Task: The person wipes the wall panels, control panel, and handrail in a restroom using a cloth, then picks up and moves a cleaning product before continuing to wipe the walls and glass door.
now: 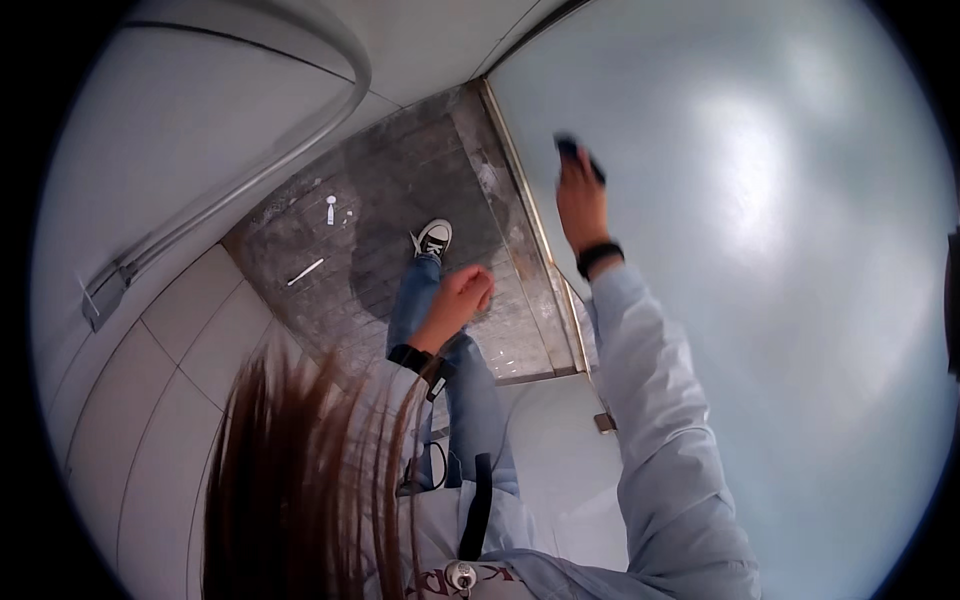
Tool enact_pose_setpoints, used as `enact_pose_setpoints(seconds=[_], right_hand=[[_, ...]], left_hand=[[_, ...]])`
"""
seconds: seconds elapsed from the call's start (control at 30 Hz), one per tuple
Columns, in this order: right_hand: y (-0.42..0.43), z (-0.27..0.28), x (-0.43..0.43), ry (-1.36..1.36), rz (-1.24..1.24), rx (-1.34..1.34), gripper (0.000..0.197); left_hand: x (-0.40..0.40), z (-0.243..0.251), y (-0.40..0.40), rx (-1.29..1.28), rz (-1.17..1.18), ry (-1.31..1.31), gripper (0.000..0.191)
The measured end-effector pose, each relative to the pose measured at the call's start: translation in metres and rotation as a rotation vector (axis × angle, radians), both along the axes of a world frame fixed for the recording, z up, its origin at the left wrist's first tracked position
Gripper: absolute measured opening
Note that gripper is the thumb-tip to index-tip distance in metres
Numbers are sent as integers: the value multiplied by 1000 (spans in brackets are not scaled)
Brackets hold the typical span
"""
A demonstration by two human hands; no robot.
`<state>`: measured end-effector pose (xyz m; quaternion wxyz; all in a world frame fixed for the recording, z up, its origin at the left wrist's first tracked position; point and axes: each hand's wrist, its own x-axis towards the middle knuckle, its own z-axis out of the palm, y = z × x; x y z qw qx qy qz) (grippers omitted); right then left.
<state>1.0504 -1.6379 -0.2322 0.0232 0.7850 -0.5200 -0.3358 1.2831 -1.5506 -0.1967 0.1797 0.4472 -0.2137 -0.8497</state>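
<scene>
My right hand [582,199] is raised against the frosted glass panel [720,315] with a small dark, flat object [568,146] in its grip. That object is blurred, and the hand hides much of it, so its kind cannot be told. Lower down, in front of my legs, hovers my left hand [459,300], its fingers curled in and nothing visible in them. Each wrist wears a black band. Long hair covers part of my left sleeve.
A curved metal rail [247,184] runs along the tiled wall on the left. Litter lies on the stained floor [405,165], including a white toothbrush [305,272] and a small white tube [331,211]. A metal track [525,187] edges the glass, and a metal clip [604,424] sits lower.
</scene>
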Motion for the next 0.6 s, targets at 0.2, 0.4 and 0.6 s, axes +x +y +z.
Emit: enact_pose_setpoints(seconds=[0.2,0.4,0.6], right_hand=[[-120,52,25,-145,26,-511,38],[16,-29,-2,48,39,-132,38],[300,-9,-154,59,-172,19,35]], left_hand=[[-20,-9,-12,-92,-8,-15,21],[-7,-52,10,-198,-281,-171,21],[-90,11,27,-3,-72,122,22]])
